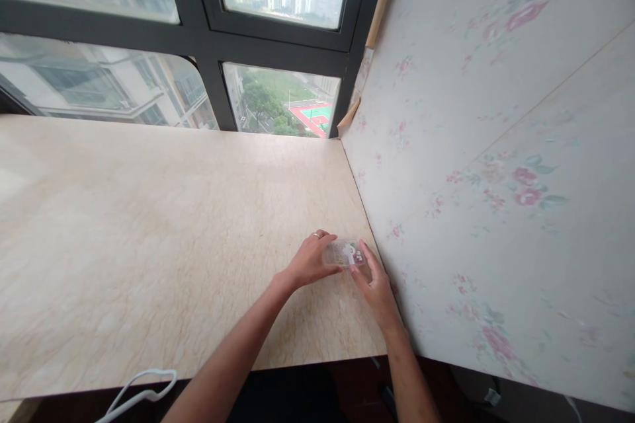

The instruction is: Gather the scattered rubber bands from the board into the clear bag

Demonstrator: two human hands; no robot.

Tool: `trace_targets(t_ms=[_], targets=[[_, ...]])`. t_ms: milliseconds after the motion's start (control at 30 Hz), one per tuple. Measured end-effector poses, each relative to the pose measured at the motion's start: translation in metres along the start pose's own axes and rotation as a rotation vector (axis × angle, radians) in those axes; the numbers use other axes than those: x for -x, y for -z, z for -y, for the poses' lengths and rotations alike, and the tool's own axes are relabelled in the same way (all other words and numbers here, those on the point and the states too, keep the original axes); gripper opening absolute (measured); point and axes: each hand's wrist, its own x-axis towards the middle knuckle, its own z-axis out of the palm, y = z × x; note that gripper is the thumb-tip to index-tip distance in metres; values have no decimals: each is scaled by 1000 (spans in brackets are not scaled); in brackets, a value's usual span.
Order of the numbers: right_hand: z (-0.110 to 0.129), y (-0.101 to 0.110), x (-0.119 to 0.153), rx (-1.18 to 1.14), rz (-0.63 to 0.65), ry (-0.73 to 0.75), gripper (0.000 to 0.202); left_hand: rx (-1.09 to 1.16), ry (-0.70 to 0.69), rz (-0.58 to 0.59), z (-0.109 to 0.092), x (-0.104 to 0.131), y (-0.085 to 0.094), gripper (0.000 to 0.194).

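Observation:
A small see-through plastic case (342,254) with white and pinkish markings is held low over the marble-patterned sill, close to the wall. I cannot tell whether it touches the surface. My left hand (315,259), with a ring on one finger, grips the left end of the case between thumb and fingers. At the other end, my right hand (373,279) holds the case by its right side and near edge. What the case contains, if anything, is too small to make out.
The beige marble-patterned sill (163,231) runs left under dark-framed windows (278,43). A floral-papered wall (471,145) rises just right of my right hand. A white cable (143,395) loops over the front edge at lower left. Some wallpaper edging (350,115) peels beside the window.

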Motion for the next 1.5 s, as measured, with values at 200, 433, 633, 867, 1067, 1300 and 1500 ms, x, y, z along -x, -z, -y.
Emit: trace_targets(t_ms=[200, 433, 633, 867, 1067, 1300, 1500], targets=[[-5, 2, -2, 32, 21, 4, 56, -3, 13, 8, 0, 2, 0, 62], [-16, 8, -9, 36, 41, -6, 53, -5, 30, 7, -3, 1, 3, 60], [-18, 11, -14, 20, 65, -29, 52, 35, 47, 14, 2, -1, 3, 61], [-17, 11, -16, 24, 53, -49, 51, 6, 55, -20, -1, 4, 0, 56], [-16, 13, -19, 30, 69, -74, 51, -62, 50, 14, -8, 3, 6, 55], [-16, 14, -20, 54, 71, -61, 52, -124, 43, -9, -5, 2, 2, 50], [-8, 12, -20, 116, 67, -55, 47, -180, 58, -9, -3, 3, 0, 51]])
